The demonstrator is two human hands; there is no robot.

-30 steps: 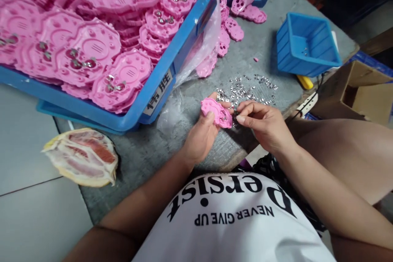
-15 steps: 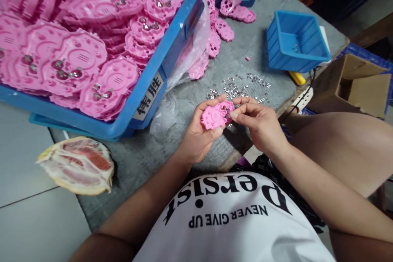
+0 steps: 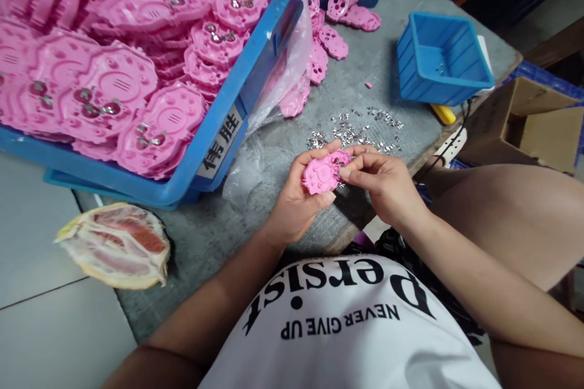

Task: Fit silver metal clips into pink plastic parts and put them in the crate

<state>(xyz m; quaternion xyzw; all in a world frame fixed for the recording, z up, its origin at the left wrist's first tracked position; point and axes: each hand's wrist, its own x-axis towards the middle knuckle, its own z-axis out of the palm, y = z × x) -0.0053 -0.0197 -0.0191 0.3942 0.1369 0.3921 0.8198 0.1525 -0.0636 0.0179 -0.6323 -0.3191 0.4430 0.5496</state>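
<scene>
My left hand (image 3: 298,200) grips a pink plastic casing (image 3: 320,175) by its edges, with the thumb along the near side. Shiny metal bits show at the casing's right end. There the thumb and forefinger of my right hand (image 3: 381,182) are pinched together against the casing; whatever small piece they hold, most likely metal, is hidden by the fingertips. Just beyond both hands, many small metal contact pieces (image 3: 347,129) lie scattered on the grey tabletop (image 3: 365,55).
A large blue crate (image 3: 255,79) on the left is heaped with pink casings (image 3: 114,85), some fitted with metal pieces. More pink parts (image 3: 333,42) lie beside it. A small blue bin (image 3: 444,61), a cardboard box (image 3: 524,127) and a cut pomelo (image 3: 116,246) are around me.
The casing has shifted slightly to the right and turned a little in my left hand. My right fingertips have moved slightly left along its right end.
</scene>
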